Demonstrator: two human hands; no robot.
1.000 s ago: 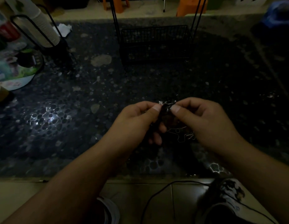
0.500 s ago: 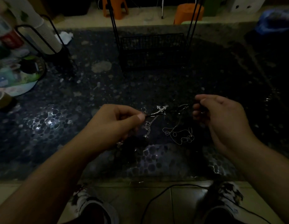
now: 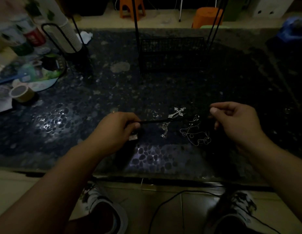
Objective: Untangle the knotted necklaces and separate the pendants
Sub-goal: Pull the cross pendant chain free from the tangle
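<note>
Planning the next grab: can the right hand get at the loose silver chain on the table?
Probably yes. The silver chain lies bare just beside the right hand, nothing over it, but that hand pinches the black cord and must release first.

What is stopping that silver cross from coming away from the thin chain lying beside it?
Nothing solid visibly blocks it. The silver cross hangs on the black cord stretched between the left hand and right hand; whether the thin chain loops that cord is unclear.
</note>
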